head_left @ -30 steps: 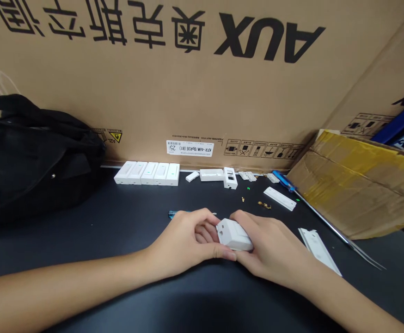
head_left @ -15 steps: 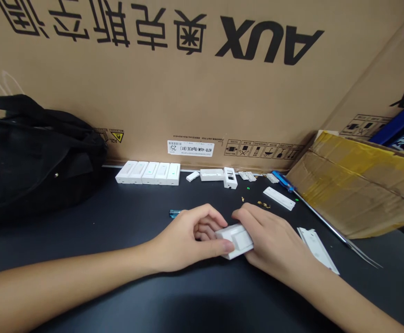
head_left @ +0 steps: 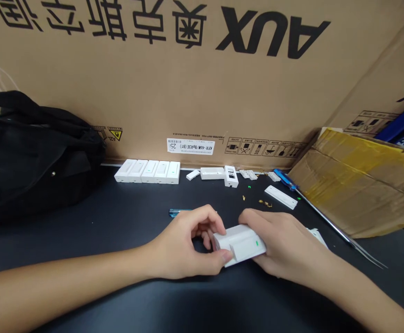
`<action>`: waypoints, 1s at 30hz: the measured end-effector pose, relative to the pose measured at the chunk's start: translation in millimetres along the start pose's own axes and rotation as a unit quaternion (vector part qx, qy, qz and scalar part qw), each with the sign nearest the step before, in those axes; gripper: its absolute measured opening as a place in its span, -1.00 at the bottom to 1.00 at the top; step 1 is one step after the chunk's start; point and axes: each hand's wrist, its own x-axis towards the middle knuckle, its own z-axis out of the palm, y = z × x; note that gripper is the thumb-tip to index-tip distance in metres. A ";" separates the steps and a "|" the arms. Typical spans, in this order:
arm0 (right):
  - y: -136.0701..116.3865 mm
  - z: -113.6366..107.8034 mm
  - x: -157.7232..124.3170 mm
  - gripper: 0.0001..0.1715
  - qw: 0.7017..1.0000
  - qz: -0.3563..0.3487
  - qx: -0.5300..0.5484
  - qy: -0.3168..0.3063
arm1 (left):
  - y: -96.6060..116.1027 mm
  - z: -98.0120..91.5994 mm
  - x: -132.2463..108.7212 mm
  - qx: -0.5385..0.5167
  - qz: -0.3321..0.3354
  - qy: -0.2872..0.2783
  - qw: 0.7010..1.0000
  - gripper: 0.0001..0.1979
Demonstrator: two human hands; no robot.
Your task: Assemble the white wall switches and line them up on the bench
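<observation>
Both hands hold a white plastic housing (head_left: 241, 245) over the dark bench top (head_left: 84, 240), and a small green mark shows on its upper face. My left hand (head_left: 188, 243) grips its left end, with the thumb along the front edge. My right hand (head_left: 281, 245) holds the right end from behind, its fingers over the top. Just past my left fingers lies a small blue-handled tool (head_left: 177, 212), partly hidden by that hand.
Along the back stand a row of white plastic modules (head_left: 147, 171) and smaller white parts. To the right lie a blue-handled screwdriver (head_left: 285, 179), a white strip (head_left: 281, 197) and small brass pieces (head_left: 265, 203). A black bag (head_left: 32, 157) sits left; taped cardboard (head_left: 361, 180) sits right.
The white housing has turned and shifted right, bringing its green mark into view. My right hand has moved right, now covering most of the white plate beside it.
</observation>
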 end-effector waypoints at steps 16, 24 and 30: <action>13.0 -8.2 3.1 -0.15 0.975 -0.100 0.147 0.137 | -9.4 -1.6 -2.8 -0.125 0.073 0.006 0.989 -0.65; 6.5 -4.0 3.2 -0.33 0.946 -0.196 0.057 0.251 | -9.4 0.5 -2.1 -0.140 0.044 -0.003 0.989 -0.65; 2.5 -8.9 -2.5 -0.43 0.947 -0.216 0.003 0.239 | -7.5 0.4 -2.3 -0.143 0.015 -0.002 0.990 -0.68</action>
